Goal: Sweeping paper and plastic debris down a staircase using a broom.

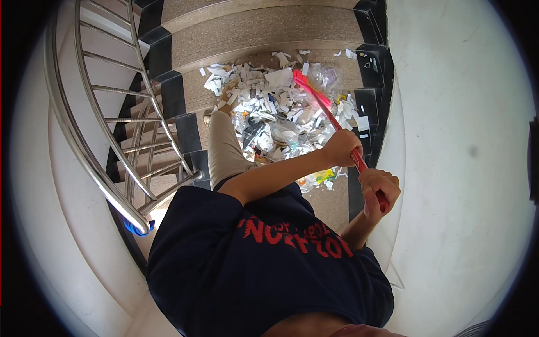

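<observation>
Both of my hands grip the red handle (330, 114) of a broom. My left hand (343, 147) holds it partway down, with the arm stretched across my body. Near the handle's upper end, at the right, my right hand (380, 192) is closed around it. The broom's pink-red bristle head (311, 87) rests against a wide heap of paper scraps (269, 97) on the stairs. Clear plastic film (326, 78) lies at the heap's right side, and a yellow wrapper (323, 175) lies at its near edge. The heap partly hides the steps beneath.
Terrazzo stairs (265, 36) with black edge tiles run ahead. A stainless steel railing (90, 84) curves along the left, a blue cloth or plastic piece (137, 228) at its lower end. A white wall (454, 126) stands close on the right. A few scraps lie on the black tiles.
</observation>
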